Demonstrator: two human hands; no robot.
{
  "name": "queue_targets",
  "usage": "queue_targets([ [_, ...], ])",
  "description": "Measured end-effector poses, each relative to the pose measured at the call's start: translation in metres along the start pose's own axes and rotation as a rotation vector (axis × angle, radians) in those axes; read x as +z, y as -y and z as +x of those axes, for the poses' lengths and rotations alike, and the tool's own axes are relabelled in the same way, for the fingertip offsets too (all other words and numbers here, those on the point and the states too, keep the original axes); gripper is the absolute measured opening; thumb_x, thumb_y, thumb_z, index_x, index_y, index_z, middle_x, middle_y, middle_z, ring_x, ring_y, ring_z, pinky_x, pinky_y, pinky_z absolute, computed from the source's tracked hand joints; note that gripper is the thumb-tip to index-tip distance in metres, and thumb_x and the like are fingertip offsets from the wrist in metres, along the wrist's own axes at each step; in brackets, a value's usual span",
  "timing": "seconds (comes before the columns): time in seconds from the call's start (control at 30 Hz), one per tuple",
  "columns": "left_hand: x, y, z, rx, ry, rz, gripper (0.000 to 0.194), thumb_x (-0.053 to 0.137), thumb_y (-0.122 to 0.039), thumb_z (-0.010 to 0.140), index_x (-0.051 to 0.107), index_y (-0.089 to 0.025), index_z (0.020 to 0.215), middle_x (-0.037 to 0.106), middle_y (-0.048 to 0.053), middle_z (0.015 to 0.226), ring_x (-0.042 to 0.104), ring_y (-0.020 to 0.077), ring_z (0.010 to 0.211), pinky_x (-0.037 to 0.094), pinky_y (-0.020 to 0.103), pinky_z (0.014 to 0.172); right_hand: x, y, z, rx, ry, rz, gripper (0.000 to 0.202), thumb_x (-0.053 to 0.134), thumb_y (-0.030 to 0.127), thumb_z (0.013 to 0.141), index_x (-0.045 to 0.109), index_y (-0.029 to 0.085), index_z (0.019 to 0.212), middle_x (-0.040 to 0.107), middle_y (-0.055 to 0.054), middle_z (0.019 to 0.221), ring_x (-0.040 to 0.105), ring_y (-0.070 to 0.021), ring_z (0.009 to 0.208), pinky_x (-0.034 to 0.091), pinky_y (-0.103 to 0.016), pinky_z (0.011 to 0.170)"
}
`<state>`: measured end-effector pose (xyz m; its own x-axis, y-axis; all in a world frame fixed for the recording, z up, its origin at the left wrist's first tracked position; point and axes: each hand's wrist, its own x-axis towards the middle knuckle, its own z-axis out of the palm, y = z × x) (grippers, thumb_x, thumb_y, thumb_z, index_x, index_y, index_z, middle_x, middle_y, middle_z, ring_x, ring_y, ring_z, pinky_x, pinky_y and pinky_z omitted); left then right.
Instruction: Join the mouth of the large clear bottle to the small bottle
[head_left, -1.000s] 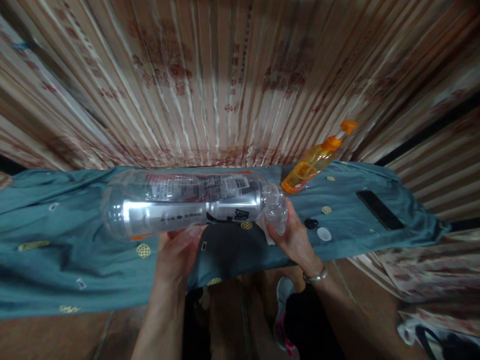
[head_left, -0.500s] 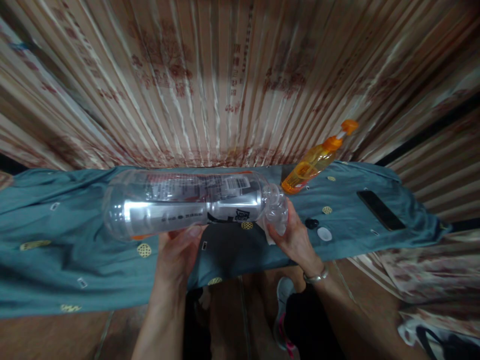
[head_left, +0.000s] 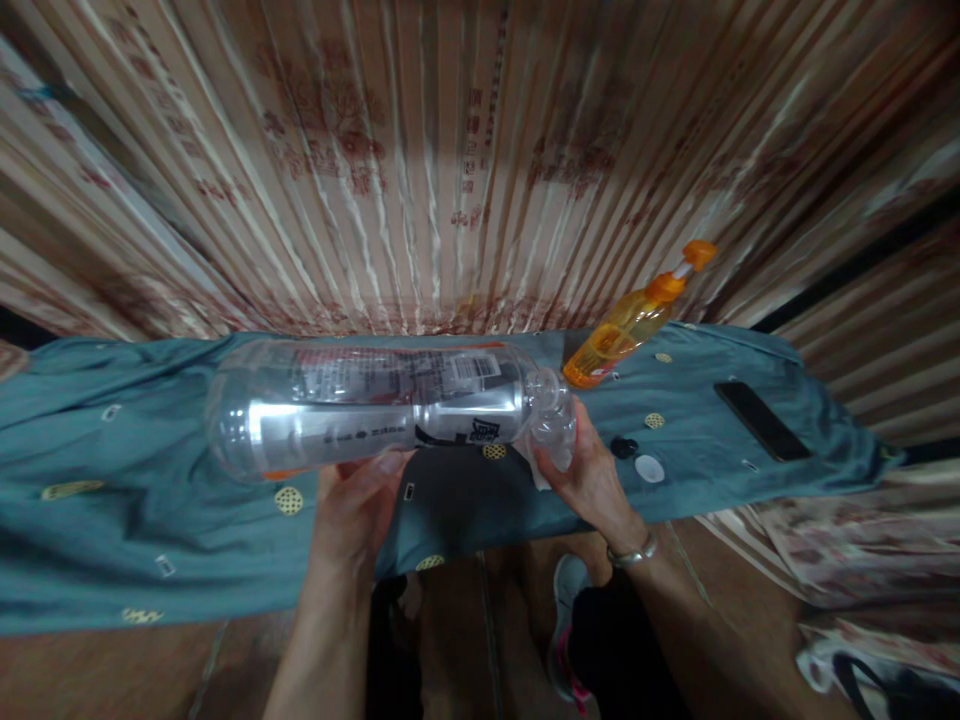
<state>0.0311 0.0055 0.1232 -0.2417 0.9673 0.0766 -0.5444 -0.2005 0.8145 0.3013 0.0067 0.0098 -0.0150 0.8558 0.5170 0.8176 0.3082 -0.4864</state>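
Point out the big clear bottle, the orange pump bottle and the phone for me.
Big clear bottle [head_left: 367, 424], head view: its silver label.
Orange pump bottle [head_left: 628, 324], head view: its body.
Phone [head_left: 761, 420], head view: middle of its dark face.

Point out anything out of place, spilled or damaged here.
No spill or damage stands out. Slightly untidy: the teal cloth is rumpled at left, and a small black piece and a white disc lie loose on it beside the right hand.

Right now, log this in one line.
Left hand: holding labelled bottle sideways | Right hand: gripping clear plastic at bottle's narrow end | Nearby: pump bottle, phone
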Motion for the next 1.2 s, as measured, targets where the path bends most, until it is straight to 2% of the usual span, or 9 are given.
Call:
queue_targets([
  [0.27, 0.0042, -0.0026, -0.0006, -0.001, -0.008, -0.02, 0.069, 0.101, -0.036, 0.051, 0.078, -0.032, 0.115, 0.083, 0.006, 0.112, 0.079, 0.0364, 0.104, 0.064, 0.055, 0.096, 0.0016, -0.0011, -0.001, -0.021, -0.025, -0.006, 0.087, 0.065, 0.045, 0.096, 0.024, 0.019, 0.169, 0.06, -0.022, 0.156, 0.063, -0.0396, 0.14, 0.06, -0.062, 0.11],
  [0.4, 0.0016, -0.0006, -0.0004, 0.003, -0.012, -0.019, 0.065, 0.101, -0.036, 0.053, 0.078, -0.032, 0.114, 0.083, 0.006, 0.109, 0.08, 0.0331, 0.095, 0.064, 0.055, 0.096, 0.0006, 0.0009, 0.0003, -0.01, -0.019, -0.011, 0.086, 0.065, 0.044, 0.096, 0.026, 0.018, 0.168, 0.061, -0.023, 0.154, 0.065, -0.0401, 0.138, 0.06, -0.063, 0.109],
  [0.5, 0.0002, -0.0001, 0.0002, -0.002, -0.02, -0.002, 0.066, 0.102, -0.04, 0.049, 0.079, -0.031, 0.111, 0.084, 0.006, 0.105, 0.08, 0.0341, 0.091, 0.065, 0.055, 0.092, 0.0, 0.0019, 0.0007, -0.004, -0.019, -0.015, 0.086, 0.065, 0.045, 0.096, 0.026, 0.018, 0.168, 0.061, -0.023, 0.154, 0.065, -0.0406, 0.138, 0.061, -0.063, 0.108],
  [0.67, 0.0012, -0.0015, 0.0007, -0.01, -0.017, 0.022, 0.063, 0.101, -0.04, 0.051, 0.079, -0.032, 0.11, 0.083, 0.007, 0.108, 0.079, 0.0368, 0.1, 0.067, 0.053, 0.088, 0.0004, 0.0, -0.0002, -0.019, -0.022, -0.019, 0.086, 0.065, 0.045, 0.097, 0.025, 0.018, 0.168, 0.06, -0.023, 0.155, 0.064, -0.0407, 0.14, 0.06, -0.063, 0.109],
  [0.93, 0.0003, -0.0016, 0.0001, -0.018, 0.009, 0.029, 0.054, 0.099, -0.039, 0.053, 0.078, -0.031, 0.102, 0.083, 0.006, 0.106, 0.079, 0.038, 0.101, 0.066, 0.053, 0.09, 0.0009, -0.0014, -0.0008, -0.036, -0.029, -0.019, 0.087, 0.065, 0.044, 0.097, 0.024, 0.018, 0.169, 0.06, -0.024, 0.155, 0.065, -0.0399, 0.139, 0.06, -0.063, 0.11],
  [1.03, 0.0005, -0.0023, -0.0002, -0.016, 0.0, 0.037, 0.053, 0.099, -0.04, 0.053, 0.078, -0.03, 0.101, 0.083, 0.006, 0.105, 0.079, 0.0379, 0.098, 0.066, 0.055, 0.09, 0.001, -0.0011, -0.0009, -0.026, -0.026, -0.018, 0.088, 0.065, 0.043, 0.096, 0.023, 0.019, 0.169, 0.059, -0.022, 0.156, 0.064, -0.039, 0.141, 0.06, -0.062, 0.111],
  [1.2, 0.0019, -0.0026, -0.0011, -0.01, 0.003, 0.005, 0.057, 0.1, -0.037, 0.053, 0.079, -0.031, 0.105, 0.083, 0.007, 0.109, 0.078, 0.0376, 0.104, 0.065, 0.055, 0.094, 0.0011, -0.0011, -0.0006, -0.02, -0.019, -0.013, 0.086, 0.066, 0.045, 0.096, 0.026, 0.019, 0.168, 0.06, -0.022, 0.155, 0.064, -0.0392, 0.14, 0.059, -0.062, 0.111],
])
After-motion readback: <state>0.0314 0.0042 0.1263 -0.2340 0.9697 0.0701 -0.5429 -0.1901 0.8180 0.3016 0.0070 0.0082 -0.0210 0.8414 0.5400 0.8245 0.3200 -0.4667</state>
